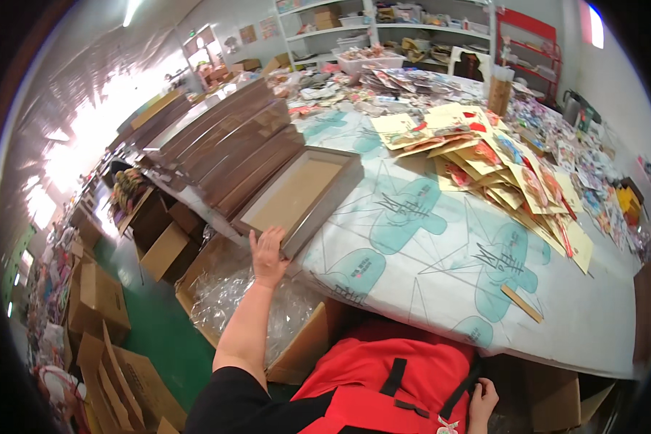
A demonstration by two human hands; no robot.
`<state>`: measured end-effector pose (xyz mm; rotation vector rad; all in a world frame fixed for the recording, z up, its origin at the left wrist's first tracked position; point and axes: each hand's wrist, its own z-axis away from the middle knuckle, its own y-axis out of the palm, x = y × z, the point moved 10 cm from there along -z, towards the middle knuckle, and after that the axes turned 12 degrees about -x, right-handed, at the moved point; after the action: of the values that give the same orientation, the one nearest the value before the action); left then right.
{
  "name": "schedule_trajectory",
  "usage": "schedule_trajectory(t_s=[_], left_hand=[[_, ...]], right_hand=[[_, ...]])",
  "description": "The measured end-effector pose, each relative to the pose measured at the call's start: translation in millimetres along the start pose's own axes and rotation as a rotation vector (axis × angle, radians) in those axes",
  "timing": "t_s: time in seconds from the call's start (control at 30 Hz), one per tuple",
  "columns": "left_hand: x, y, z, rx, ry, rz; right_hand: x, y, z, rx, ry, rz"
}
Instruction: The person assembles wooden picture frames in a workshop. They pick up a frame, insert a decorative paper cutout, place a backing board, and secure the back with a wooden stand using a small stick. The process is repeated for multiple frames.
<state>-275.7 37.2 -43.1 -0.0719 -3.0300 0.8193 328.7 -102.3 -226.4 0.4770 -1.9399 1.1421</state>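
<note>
My left hand [269, 257] is at the near corner of a shallow brown box [324, 199], its fingers closed over the rim. The box lies with its open side up at the table's left edge, showing a plain tan bottom. Behind it, several similar brown boxes [224, 145] stand in a leaning row. Low by the red apron [383, 369], my right hand [482, 401] hangs loosely with slightly bent fingers and nothing visible in it.
A pile of cream cards [499, 159] with colourful pieces covers the table's right part. A small wooden strip [522, 303] lies near the front edge. Below at left stands a carton [307, 347] of clear plastic bags. Loose packets and shelves [412, 27] fill the back.
</note>
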Motion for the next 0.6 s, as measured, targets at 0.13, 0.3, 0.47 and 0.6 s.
schedule_trajectory(t_s=[0.13, 0.3, 0.47, 0.6], left_hand=[[-66.2, -28.6, -21.2, -0.06, 0.197, 0.095], [-130.0, -93.6, -49.9, -0.215, 0.354, 0.233], [-147.8, -149.3, -101.5, -0.319, 0.339, 0.313], [-133.4, -161.5, -114.1, -0.351, 0.12, 0.563]], right_hand=[[12.0, -13.8, -1.0, -0.102, -0.089, 0.025], [57.5, -23.9, -19.9, -0.095, -0.176, 0.017], [86.2, -56.5, -48.8, -0.25, -0.174, -0.092], [111.7, -84.6, -77.8, -0.386, -0.242, -0.039]])
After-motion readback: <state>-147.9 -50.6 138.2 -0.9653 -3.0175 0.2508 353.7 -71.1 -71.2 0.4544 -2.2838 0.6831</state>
